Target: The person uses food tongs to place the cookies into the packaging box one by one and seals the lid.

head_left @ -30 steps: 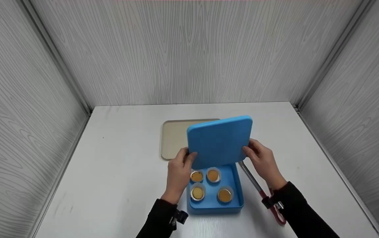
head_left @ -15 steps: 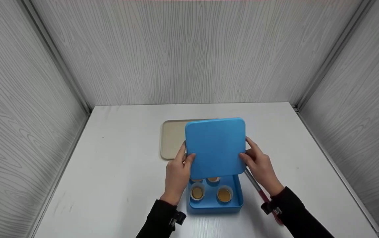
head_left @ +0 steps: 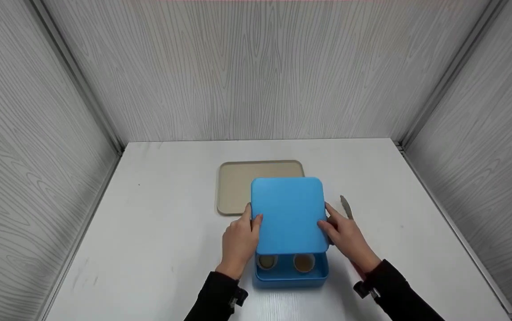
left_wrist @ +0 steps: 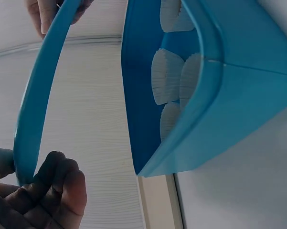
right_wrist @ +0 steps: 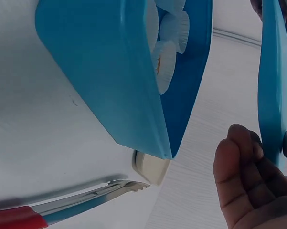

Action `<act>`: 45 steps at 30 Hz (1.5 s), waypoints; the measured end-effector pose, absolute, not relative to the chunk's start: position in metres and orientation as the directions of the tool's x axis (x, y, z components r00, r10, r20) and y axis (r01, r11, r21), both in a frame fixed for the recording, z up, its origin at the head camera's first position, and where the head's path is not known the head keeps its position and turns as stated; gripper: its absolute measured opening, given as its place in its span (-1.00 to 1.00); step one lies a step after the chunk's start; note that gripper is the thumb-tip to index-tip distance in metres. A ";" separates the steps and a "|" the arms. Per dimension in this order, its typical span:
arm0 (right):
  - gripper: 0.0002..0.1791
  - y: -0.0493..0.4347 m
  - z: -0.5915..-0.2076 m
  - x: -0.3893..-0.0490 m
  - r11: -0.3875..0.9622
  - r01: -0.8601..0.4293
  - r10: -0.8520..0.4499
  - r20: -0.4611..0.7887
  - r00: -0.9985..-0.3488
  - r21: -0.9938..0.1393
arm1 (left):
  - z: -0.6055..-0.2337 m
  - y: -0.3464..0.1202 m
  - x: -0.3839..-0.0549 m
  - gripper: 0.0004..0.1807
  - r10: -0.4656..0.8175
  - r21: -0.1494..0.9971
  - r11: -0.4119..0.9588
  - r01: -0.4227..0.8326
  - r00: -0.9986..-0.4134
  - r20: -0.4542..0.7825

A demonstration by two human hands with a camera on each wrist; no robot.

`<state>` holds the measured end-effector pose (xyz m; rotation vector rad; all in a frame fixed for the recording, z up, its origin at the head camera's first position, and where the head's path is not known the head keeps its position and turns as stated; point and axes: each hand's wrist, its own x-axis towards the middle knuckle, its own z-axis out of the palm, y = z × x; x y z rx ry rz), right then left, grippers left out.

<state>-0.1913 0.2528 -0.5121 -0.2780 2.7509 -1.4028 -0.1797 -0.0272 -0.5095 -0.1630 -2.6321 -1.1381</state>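
Observation:
A flat blue lid (head_left: 289,214) is held between both hands, above a blue box (head_left: 294,283). My left hand (head_left: 239,240) pinches its left edge, thumb on top and fingers beneath. On the opposite edge my right hand (head_left: 348,236) pinches it the same way. Both wrist views show a gap between the lid (left_wrist: 43,95) and the box rim. Inside the box, small cakes in paper cups (head_left: 304,262) show at the near side; the lid hides the others from the head view. White pleated cups (right_wrist: 166,67) stand inside in the right wrist view.
A beige tray (head_left: 233,189) lies behind the box, partly covered by the lid in the head view. Metal tongs (right_wrist: 86,198) with red handles lie right of the box, partly under the right forearm. Grey wood-grain panels (head_left: 256,71) stand around the white table (head_left: 158,232).
Both hands have brought the lid down and toward the person, levelling it from a steep tilt. It now covers the far cakes in the head view, and more of the tray shows.

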 end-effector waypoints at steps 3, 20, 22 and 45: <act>-0.27 0.252 -0.517 -0.191 0.618 -0.112 -0.177 0.001 -0.984 -0.778 | -0.514 -0.027 -0.180 -0.43 0.001 0.671 0.723 0.162 -0.972 0.234; -0.35 0.251 -0.537 -0.187 0.737 -0.091 -0.182 -0.067 -0.981 -0.669 | -0.545 -0.020 -0.182 -0.52 -0.003 0.569 0.821 0.051 -0.995 0.095; -0.36 0.252 -0.540 -0.188 0.743 -0.084 -0.178 -0.076 -0.981 -0.664 | -0.548 -0.018 -0.182 -0.54 -0.004 0.565 0.824 0.044 -0.996 0.084; -0.57 0.252 -0.553 -0.182 0.765 -0.095 -0.197 -0.092 -0.976 -0.637 | -0.563 -0.014 -0.178 -0.56 -0.005 0.540 0.841 0.036 -0.997 0.074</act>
